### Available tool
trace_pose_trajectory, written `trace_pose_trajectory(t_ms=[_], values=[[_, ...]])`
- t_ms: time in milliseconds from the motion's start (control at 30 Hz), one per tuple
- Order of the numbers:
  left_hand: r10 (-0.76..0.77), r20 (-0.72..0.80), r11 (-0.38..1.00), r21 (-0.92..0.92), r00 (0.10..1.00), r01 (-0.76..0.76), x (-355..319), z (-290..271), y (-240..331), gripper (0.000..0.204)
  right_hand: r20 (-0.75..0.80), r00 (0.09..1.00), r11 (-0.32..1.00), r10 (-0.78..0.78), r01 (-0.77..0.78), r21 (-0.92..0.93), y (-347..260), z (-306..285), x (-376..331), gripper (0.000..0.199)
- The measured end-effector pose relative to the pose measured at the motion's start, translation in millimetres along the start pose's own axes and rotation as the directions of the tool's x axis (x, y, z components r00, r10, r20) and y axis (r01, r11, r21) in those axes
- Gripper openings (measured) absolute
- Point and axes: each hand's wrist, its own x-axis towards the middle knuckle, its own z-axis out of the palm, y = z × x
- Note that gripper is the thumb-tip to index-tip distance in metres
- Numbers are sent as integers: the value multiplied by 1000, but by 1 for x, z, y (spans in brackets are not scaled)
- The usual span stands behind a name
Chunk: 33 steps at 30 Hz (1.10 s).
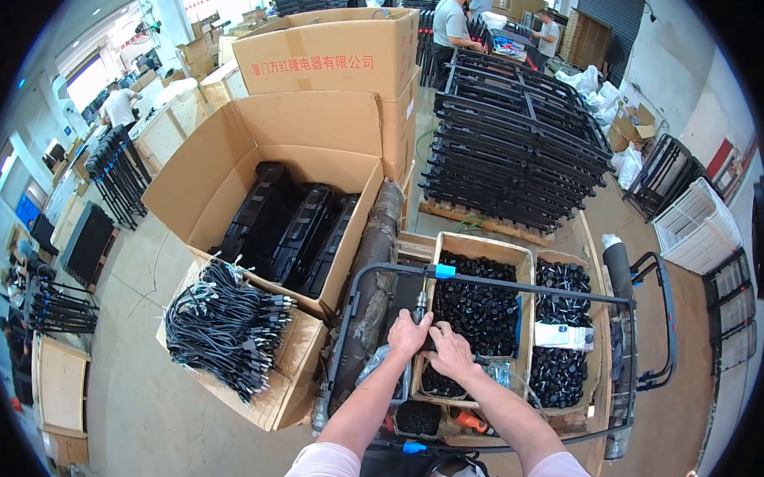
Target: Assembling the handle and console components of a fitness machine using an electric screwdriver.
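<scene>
Both my hands are closed around a black tool with a metal, chuck-like tip (420,305); its exact kind is hard to tell. My left hand (407,332) wraps it just below the tip, and my right hand (450,350) grips the lower, mostly hidden part. Around them lies a black tubular frame (539,289) with rounded corners and blue bands, resting across wooden boxes. Under the frame, a wooden box (526,317) holds many small black caps (477,307). More black pieces (562,295) fill the compartment on the right, beside a small white box (564,337).
Black cables (225,328) are heaped on a carton at left, by an open cardboard box (311,140) of long black parts. Stacked black frames (513,141) stand on a pallet ahead. An orange-handled tool (471,420) lies near me. Several people work farther off.
</scene>
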Motion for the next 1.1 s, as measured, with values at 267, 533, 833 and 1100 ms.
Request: trace_pose_trajectory(t_ms=[267, 533, 833, 1100], values=[[76, -22, 994, 82, 997, -74, -16, -3, 2, 66, 37, 998, 998, 43, -42, -47, -3, -6, -16, 65], [82, -6, 992, 92, 997, -81, -25, 15, 24, 65, 38, 995, 995, 97, -98, 8, 17, -35, -27, 80], [102, -21, 992, 76, 995, -100, -22, 23, 28, 64, 30, 995, 994, 92, -94, 52, 29, -34, -24, 80], [109, -38, 992, 68, 993, -107, -19, 28, 28, 64, 15, 996, 995, 87, -87, 43, 35, -30, -23, 79]])
